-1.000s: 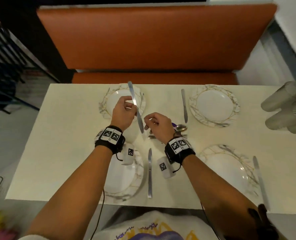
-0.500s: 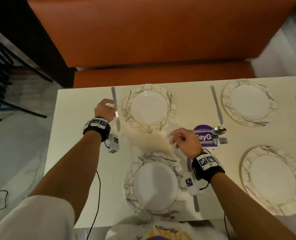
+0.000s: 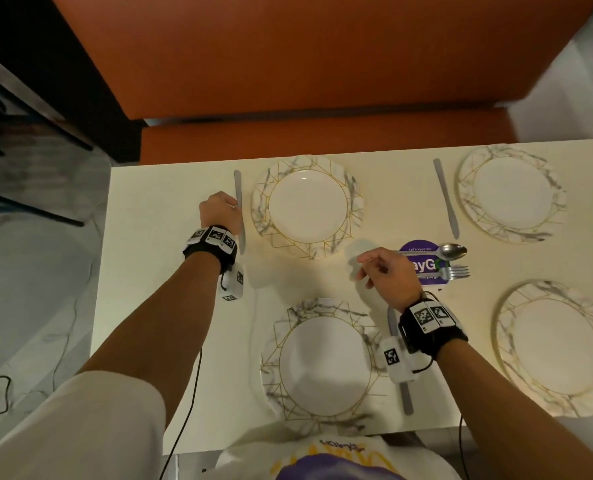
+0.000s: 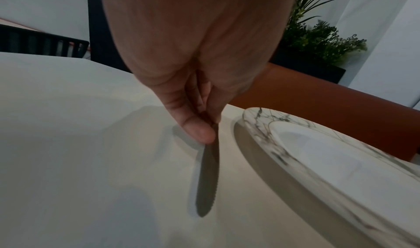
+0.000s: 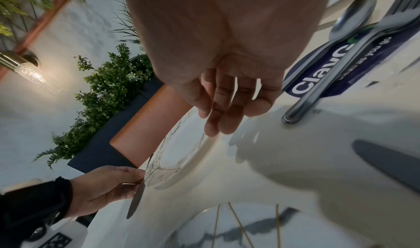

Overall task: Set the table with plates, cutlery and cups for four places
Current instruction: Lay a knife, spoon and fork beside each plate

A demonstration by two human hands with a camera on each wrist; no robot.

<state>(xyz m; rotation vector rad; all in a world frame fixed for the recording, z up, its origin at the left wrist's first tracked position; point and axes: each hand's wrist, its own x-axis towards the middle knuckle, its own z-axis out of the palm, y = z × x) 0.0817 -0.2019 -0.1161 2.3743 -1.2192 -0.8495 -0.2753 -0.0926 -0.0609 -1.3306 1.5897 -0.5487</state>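
just beside marbled plate [image 3: 308,206], silver knife [image 3: 239,209], left hand [image 3: 218,211] pinching

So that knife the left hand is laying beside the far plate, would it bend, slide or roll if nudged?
Probably stiff: the knife, pinched by the left hand, stays straight. It looks like smooth metal on a smooth table, so it would likely slide. Being flat, it should hardly roll.

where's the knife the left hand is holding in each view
Head: knife upper left, just left of the far left plate, pinched by the left hand.
Left wrist: knife centre, blade on the table, under the fingertips.
Right wrist: knife lower left.
Shared landmark: that marbled plate.
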